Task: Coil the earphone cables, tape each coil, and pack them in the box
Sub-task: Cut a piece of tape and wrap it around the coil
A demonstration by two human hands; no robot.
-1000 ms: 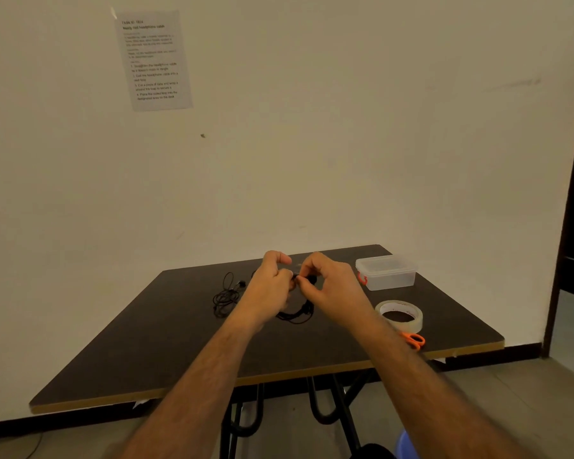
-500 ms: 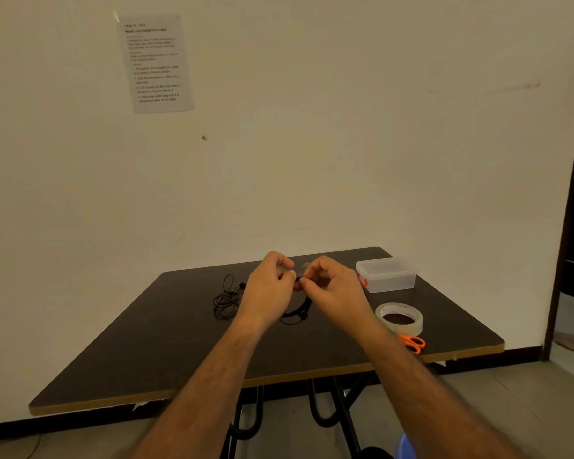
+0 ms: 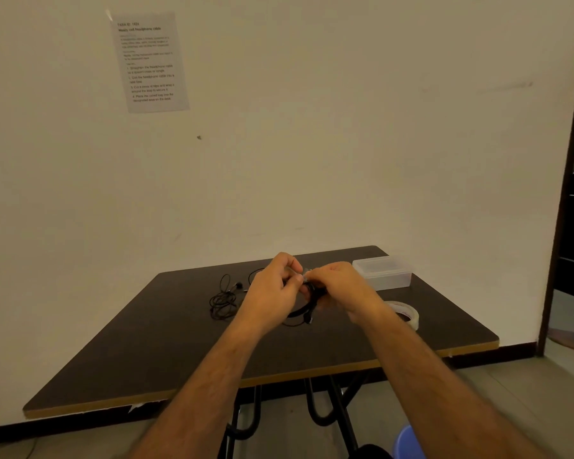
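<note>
Black earphone coil (image 3: 307, 308) hangs above the worktop (image 3: 146, 342), pinched by left hand (image 3: 274, 286) and right hand (image 3: 337, 286), seemingly mid-taping; second earphone (image 3: 224, 299) lies uncoiled, box (image 3: 383, 273) unpacked.

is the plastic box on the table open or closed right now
Closed. The clear plastic box at the table's far right corner has its lid seated flat on top.

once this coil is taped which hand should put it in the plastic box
Right, probably. The right hand is nearer the plastic box at the table's far right; the left hand is farther. Both grip the coil.
</note>
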